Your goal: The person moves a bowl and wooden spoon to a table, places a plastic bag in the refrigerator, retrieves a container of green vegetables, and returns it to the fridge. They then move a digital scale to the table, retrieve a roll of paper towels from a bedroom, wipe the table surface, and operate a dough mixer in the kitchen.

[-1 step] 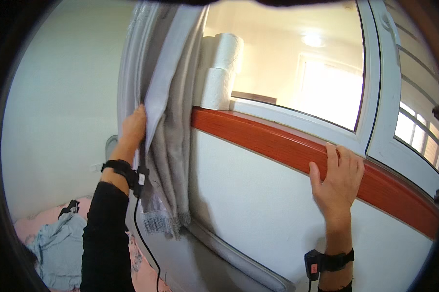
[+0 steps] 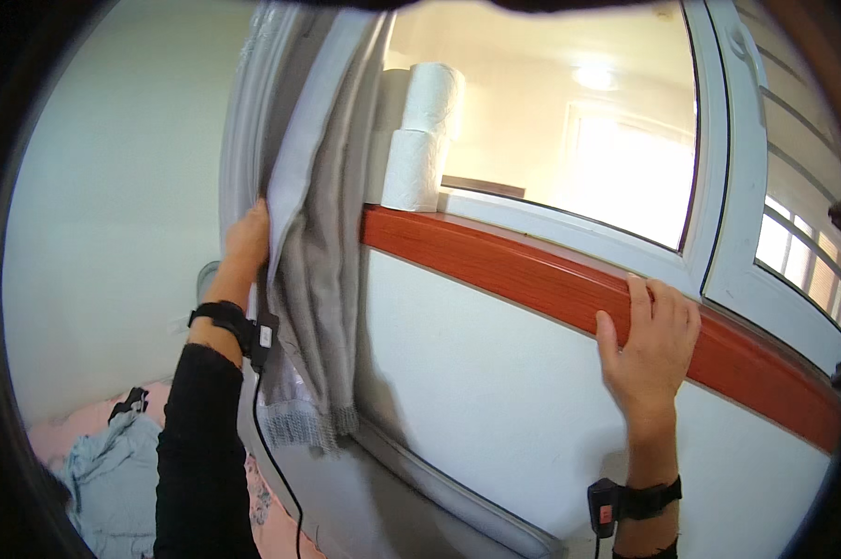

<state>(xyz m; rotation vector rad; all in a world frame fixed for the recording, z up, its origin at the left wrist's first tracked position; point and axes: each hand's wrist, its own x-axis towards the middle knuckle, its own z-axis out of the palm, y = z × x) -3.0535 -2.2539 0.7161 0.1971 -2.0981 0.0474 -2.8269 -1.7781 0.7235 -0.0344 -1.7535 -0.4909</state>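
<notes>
A grey curtain [image 2: 322, 270] with a lacy fringe along its hem hangs beside the window, gathered into long folds. My left hand [image 2: 249, 238] is closed on its left part at about mid-height; the fingertips are hidden among the folds. Over to the right, my right hand [image 2: 651, 352] rests on the red-brown wooden windowsill [image 2: 504, 264]. Its fingers lie stretched over the sill's top edge, with the thumb apart against the front face. Nothing is held in it. Both wrists carry black straps with small boxes and cables.
White toilet rolls [image 2: 413, 170] are stacked on the sill right beside the curtain. A white-framed window [image 2: 714, 186] rises behind the sill. Below the curtain runs a grey padded edge [image 2: 439, 480]. A light blue garment [image 2: 117, 475] lies on pink patterned bedding [image 2: 57, 430] at lower left.
My left hand and the curtain have shifted slightly to the left, and the hem has swung a little the same way. My right hand stays on the sill.
</notes>
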